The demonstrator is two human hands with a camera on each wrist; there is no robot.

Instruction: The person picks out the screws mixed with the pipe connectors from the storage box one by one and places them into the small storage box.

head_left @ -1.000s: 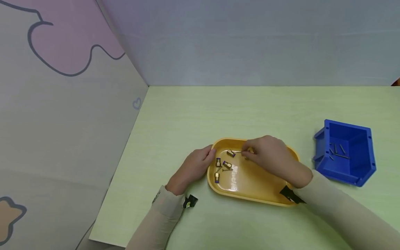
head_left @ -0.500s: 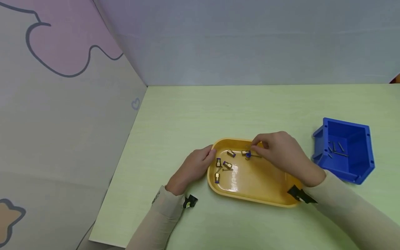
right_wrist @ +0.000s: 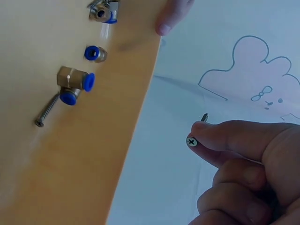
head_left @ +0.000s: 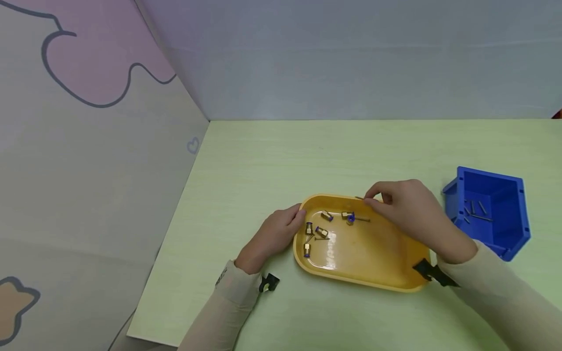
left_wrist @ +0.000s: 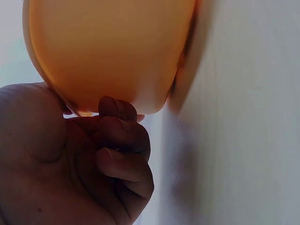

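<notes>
Against the earlier pictures, the right hand (head_left: 410,209) has lifted out of the shallow yellow oval plastic tray (head_left: 386,280) and drifted towards the tray's far right rim, and it now pinches a small dark cross-head metal screw (right_wrist: 196,136) between thumb and forefinger; half a second ago those fingers were down among the fittings in the tray; the elbow-shaped brass fitting with blue collars (head_left: 349,216) and the loose screw (head_left: 362,219) beside it, covered by the hand a second ago, now lie bare on the tray floor; the left hand (head_left: 273,236) has not shifted and grips the tray's left rim, thumb over the edge and fingers curled under it, as the left wrist view shows; the tray itself sits where it did on the pale green table (head_left: 272,161).

The pinched screw hangs above the tray's far right rim, outside the tray's floor in the right wrist view; its head is round with a cross slot and faces that camera, and its threaded tip pokes out past the forefinger; it is short, thin and dull grey.

Right of the tray stands an open blue plastic bin (head_left: 511,243) with several like screws (head_left: 476,210) lying in it; inside the tray, towards its left end, lie four straight brass fittings with blue collars (head_left: 321,232) and one more screw (head_left: 320,238) among them.
</notes>
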